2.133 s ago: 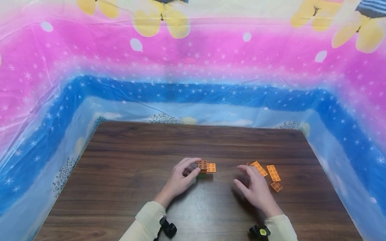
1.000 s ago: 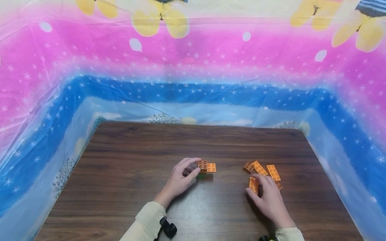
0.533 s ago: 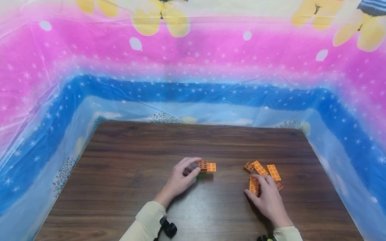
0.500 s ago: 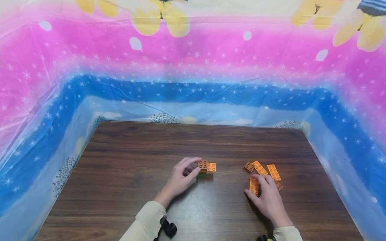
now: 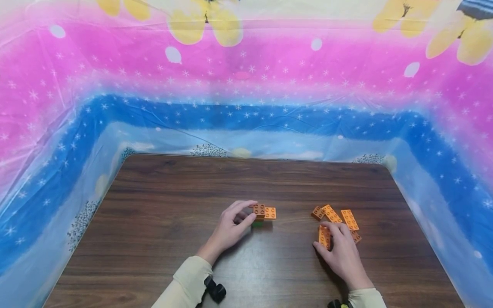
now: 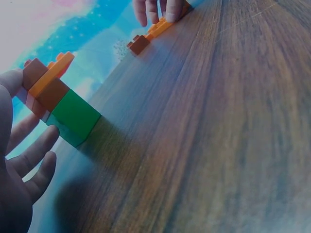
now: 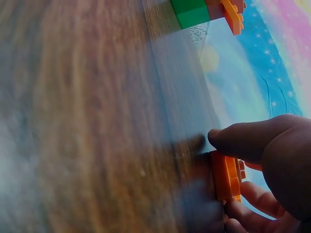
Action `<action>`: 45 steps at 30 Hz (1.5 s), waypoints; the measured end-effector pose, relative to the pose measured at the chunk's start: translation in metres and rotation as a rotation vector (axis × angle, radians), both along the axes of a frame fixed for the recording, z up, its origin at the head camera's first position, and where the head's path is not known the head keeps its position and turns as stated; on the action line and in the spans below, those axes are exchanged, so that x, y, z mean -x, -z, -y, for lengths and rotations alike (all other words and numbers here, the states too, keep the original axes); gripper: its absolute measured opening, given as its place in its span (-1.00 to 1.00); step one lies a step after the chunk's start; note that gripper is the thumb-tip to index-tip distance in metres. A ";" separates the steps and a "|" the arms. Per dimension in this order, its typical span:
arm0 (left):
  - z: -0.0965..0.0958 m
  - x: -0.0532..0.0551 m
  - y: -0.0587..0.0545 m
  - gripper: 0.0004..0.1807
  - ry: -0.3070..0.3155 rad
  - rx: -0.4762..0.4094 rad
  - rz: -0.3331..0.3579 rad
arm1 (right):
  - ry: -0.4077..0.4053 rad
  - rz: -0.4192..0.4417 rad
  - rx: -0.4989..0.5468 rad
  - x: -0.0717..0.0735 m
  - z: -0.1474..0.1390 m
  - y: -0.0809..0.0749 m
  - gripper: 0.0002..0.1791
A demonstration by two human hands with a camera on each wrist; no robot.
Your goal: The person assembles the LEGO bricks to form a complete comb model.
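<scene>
We observe the left hand [image 5: 230, 226] pinching the upper part of a brick stack [image 5: 259, 211], green at its base, upright on the desk [image 5: 173, 184]. To its right, the right hand [image 5: 342, 252] has fingers curled round an orange brick [image 5: 324, 237]; thumb contact, we cannot tell. Loose bricks [image 5: 349, 219] lie just beyond.
</scene>
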State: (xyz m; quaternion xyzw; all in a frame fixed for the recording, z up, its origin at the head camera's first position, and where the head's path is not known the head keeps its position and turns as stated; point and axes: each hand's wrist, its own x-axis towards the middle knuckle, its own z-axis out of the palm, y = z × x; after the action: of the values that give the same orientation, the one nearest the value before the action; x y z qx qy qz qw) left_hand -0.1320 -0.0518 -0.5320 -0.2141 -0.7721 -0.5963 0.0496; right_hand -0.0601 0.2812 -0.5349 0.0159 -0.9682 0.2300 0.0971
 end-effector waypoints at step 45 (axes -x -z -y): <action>0.005 0.002 0.002 -0.63 0.034 0.009 0.011 | -0.050 -0.011 0.016 -0.002 -0.002 0.005 -0.59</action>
State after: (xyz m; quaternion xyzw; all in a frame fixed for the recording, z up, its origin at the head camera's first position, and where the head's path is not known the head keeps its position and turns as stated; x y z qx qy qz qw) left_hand -0.1343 -0.0570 -0.5337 -0.2241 -0.7713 -0.5948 0.0343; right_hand -0.0577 0.2833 -0.5400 0.0406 -0.9650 0.2401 0.0969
